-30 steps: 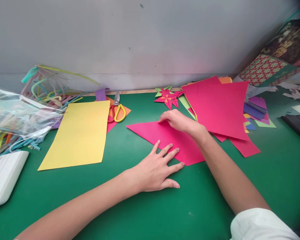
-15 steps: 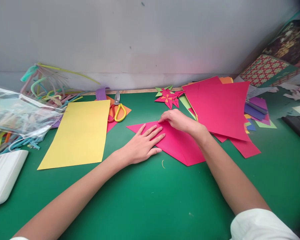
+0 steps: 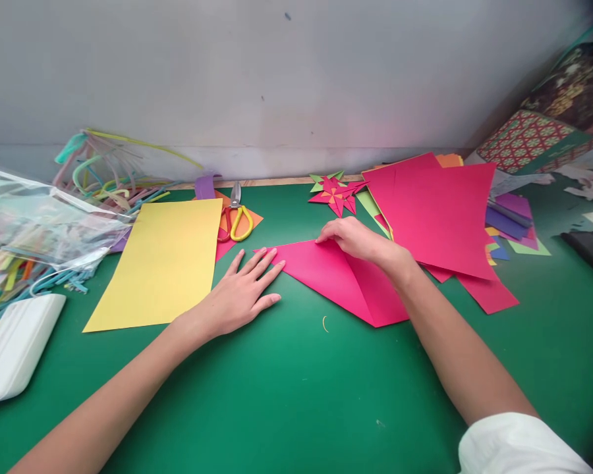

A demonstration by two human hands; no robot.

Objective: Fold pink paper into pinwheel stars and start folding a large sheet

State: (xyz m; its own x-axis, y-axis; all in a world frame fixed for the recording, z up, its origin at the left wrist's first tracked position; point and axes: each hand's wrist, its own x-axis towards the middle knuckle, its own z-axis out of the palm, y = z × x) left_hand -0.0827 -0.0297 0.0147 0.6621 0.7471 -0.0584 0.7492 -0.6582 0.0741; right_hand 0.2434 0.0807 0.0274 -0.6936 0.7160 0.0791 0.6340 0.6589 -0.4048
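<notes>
A folded sheet of bright pink paper [image 3: 336, 283] lies flat on the green table, its long edge at the back and a pointed corner toward me. My left hand [image 3: 240, 289] is open, palm down, with its fingertips resting on the left tip of the sheet. At the back edge, the bent fingers of my right hand [image 3: 353, 238] are closed on the pink paper. My right hand and forearm hide part of its right side.
Yellow paper [image 3: 165, 263] lies to the left, beside scissors [image 3: 237, 214] with red and yellow handles. A paper star [image 3: 333, 195] sits at the back, near stacked pink sheets [image 3: 435, 217]. Pipe cleaners [image 3: 99, 174], a clear plastic bag [image 3: 34, 220] and a white case [image 3: 22, 345] are far left.
My left hand has slid left along the pink paper, from near my right hand to the sheet's left tip. My right hand stays at the back edge.
</notes>
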